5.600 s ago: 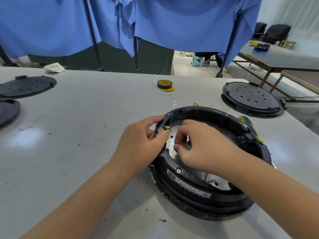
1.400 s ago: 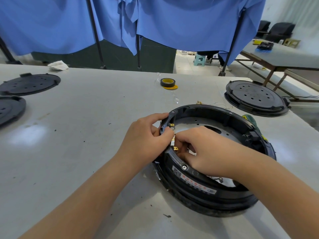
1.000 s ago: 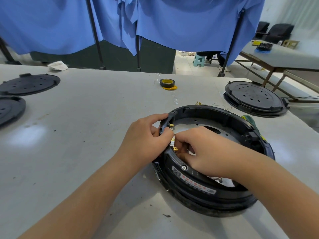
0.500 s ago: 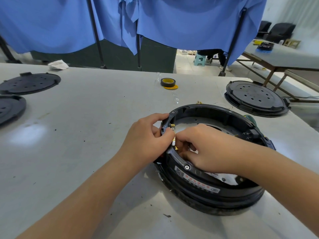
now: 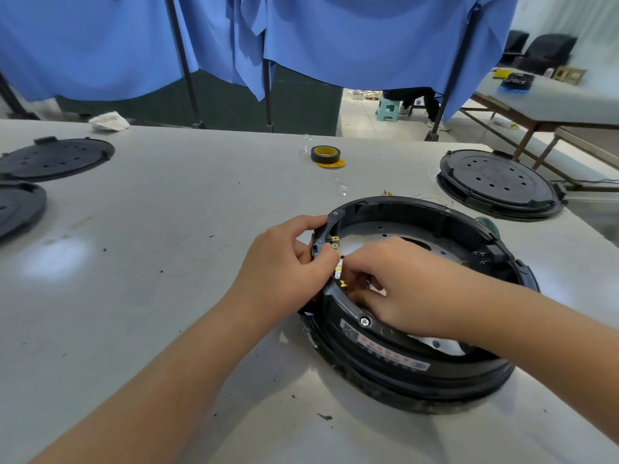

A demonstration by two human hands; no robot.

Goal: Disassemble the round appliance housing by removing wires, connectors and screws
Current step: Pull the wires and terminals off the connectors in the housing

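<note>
A round black appliance housing (image 5: 395,360) lies open side up on the grey table, with a metal plate inside and a screw on its near rim. My left hand (image 5: 284,266) grips the housing's left rim from outside, thumb on top. My right hand (image 5: 398,283) reaches inside the ring, fingers pinched on the brass connector terminals (image 5: 338,274) at the left inner wall. The fingertips hide what they hold. Another pair of terminals (image 5: 479,258) shows on the right inner wall.
A roll of black tape (image 5: 325,153) lies at the back centre. Round black lids rest at the right (image 5: 499,182) and far left (image 5: 55,158), (image 5: 18,205). A green screwdriver handle (image 5: 487,224) peeks behind the housing. Loose wires (image 5: 415,194) lie beyond it. A crumpled cloth (image 5: 109,121) sits back left.
Both hands have stayed at the left terminal block. My right fingers have shifted slightly along the connectors, and the housing has tilted and settled a little.
</note>
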